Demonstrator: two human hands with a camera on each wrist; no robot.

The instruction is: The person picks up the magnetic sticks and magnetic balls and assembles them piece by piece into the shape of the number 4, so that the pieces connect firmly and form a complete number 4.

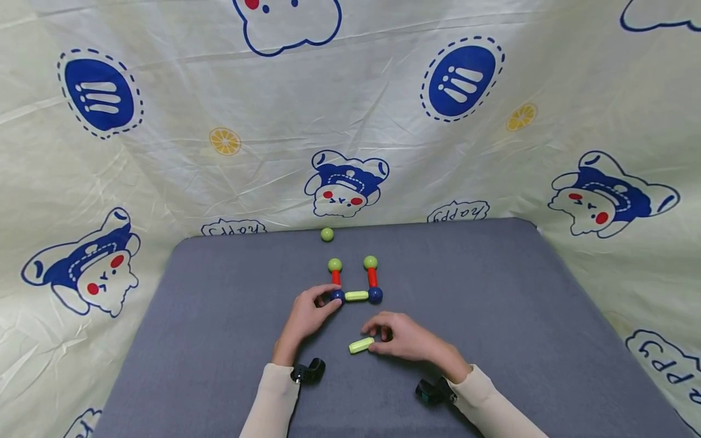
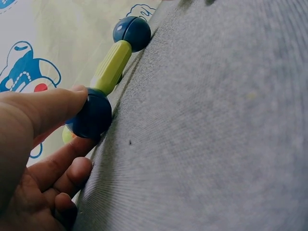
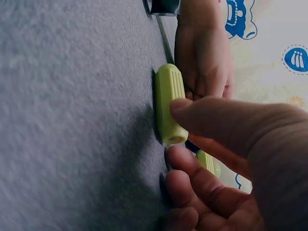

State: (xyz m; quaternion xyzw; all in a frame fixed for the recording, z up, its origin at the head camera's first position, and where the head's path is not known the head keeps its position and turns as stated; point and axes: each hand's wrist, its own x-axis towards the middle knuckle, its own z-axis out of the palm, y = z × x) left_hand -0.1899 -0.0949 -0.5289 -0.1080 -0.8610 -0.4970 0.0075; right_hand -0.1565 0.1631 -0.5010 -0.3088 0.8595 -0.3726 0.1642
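Head view: left hand (image 1: 308,314) pinches a blue ball (image 2: 92,116) on the three-sided frame (image 1: 356,296), already joined; right hand (image 1: 404,337) grips a yellow-green rod (image 1: 360,346) nearer, unattached, and the far green ball (image 1: 327,235) sits loose too!

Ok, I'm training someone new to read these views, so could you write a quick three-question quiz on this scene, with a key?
1. Multiple choice: what colour is the ball that the left hand grips?
A) red
B) dark blue
C) green

2. True or false: the farthest green ball stands apart from the joined structure.

3. Fill in the blank: the right hand touches a loose yellow-green ____.

Key: 1. B. 2. True. 3. Rod.
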